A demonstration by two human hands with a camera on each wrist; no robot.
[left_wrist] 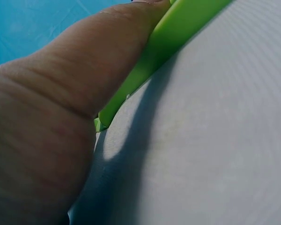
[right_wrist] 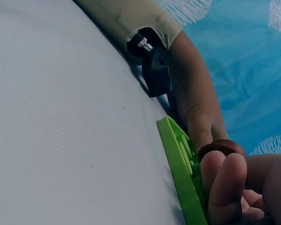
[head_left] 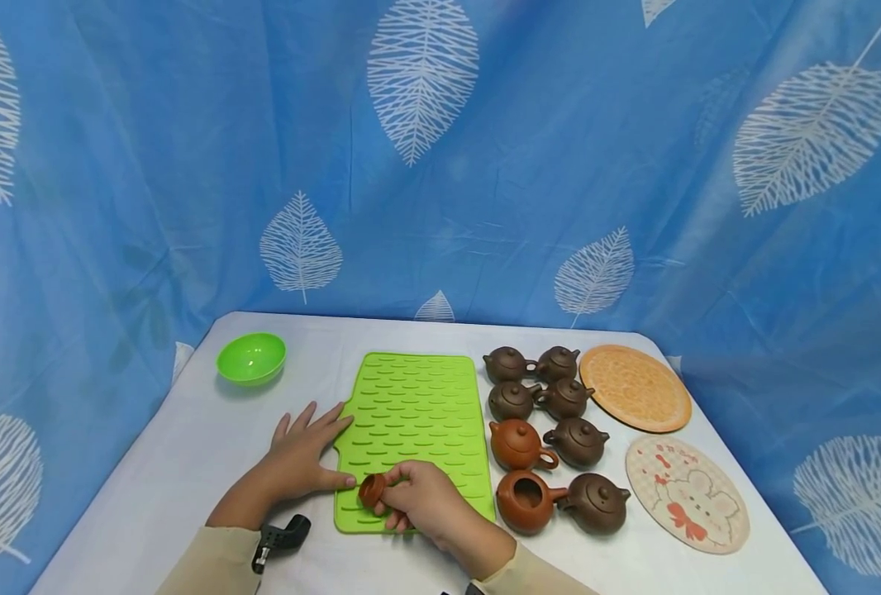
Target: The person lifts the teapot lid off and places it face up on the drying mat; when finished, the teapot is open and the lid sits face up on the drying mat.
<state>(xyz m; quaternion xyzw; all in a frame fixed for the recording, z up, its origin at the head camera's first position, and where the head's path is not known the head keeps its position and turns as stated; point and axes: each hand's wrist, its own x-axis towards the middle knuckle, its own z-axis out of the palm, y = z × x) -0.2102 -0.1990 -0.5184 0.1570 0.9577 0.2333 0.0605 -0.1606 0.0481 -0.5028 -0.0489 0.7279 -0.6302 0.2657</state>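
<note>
Near the front left corner of a green ridged mat, my right hand pinches a small reddish-brown teapot lid between thumb and fingers. In the right wrist view the lid is partly hidden behind the fingertips. My left hand has its fingers spread at the mat's left edge, the thumb touching the mat beside the lid. The left wrist view shows the thumb against the mat's green edge. A reddish-brown teapot to the right of the mat stands with its round top opening uncovered.
Several dark brown lidded teapots and another reddish lidded teapot stand in two columns right of the mat. Beyond them lie an orange round mat and a rabbit-printed round mat. A green bowl sits at the back left.
</note>
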